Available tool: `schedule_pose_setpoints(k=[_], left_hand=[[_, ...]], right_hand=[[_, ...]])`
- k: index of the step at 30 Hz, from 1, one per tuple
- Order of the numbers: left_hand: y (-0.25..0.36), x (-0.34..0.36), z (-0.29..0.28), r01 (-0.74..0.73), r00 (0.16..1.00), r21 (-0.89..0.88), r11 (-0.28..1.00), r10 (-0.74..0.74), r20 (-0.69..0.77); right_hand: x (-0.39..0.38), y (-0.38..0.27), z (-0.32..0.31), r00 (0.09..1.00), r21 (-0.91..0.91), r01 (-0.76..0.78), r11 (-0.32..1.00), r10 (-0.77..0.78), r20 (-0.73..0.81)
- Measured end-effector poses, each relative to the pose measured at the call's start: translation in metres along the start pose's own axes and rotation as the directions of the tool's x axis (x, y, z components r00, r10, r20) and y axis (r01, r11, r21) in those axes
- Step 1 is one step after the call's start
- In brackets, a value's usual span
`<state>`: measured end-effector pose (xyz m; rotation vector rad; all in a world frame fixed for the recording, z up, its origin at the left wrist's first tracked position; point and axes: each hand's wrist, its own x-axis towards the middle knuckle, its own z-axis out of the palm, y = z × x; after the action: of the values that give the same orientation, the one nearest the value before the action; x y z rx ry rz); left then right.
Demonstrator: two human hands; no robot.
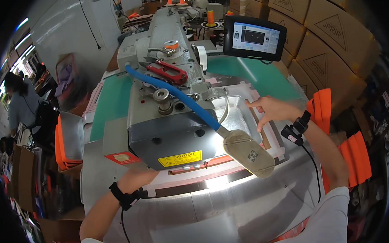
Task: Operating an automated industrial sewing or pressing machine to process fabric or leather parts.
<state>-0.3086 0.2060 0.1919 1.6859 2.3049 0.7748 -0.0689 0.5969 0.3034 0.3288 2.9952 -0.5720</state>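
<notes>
A grey industrial sewing machine [173, 136] stands before me, its head over a white and pink clamping frame [272, 139] on the metal bed. My right hand [271, 109] lies at the frame's right side. Its thumb and fingers are spread, touching the border beside a shallow silvery tray-like plate [235, 108]. My left hand [140, 176] reaches under the front left of the machine head, near the frame's front left corner. The head hides its fingers, so whether it holds anything cannot be seen.
A lamp [249, 153] on a blue flexible arm hangs over the frame's front. Red-handled snips [167, 72] lie on the machine. A control screen [254, 37] stands behind right, near stacked cartons [330, 26]. Orange pieces [352, 159] hang at right. Another person [22, 104] sits far left.
</notes>
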Motion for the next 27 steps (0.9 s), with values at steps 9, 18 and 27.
schedule_pose_setpoints(k=[9, 18, 27], left_hand=[[0.006, -0.01, -0.04, 0.155, 0.977, -0.008, 0.988, -0.152, 0.148], [0.031, -0.008, -0.072, 0.05, 0.994, 0.003, 0.999, -0.05, 0.1], [0.01, -0.013, -0.086, -0.067, 0.993, 0.15, 0.986, 0.051, 0.11]], right_hand=[[0.011, -0.04, -0.009, 0.997, -0.079, -0.058, 0.995, 0.062, 0.053], [0.02, -0.059, -0.003, 0.998, -0.058, -0.037, 0.998, 0.04, 0.054], [0.027, -0.083, 0.0, 1.0, -0.044, -0.017, 0.999, 0.017, 0.014]])
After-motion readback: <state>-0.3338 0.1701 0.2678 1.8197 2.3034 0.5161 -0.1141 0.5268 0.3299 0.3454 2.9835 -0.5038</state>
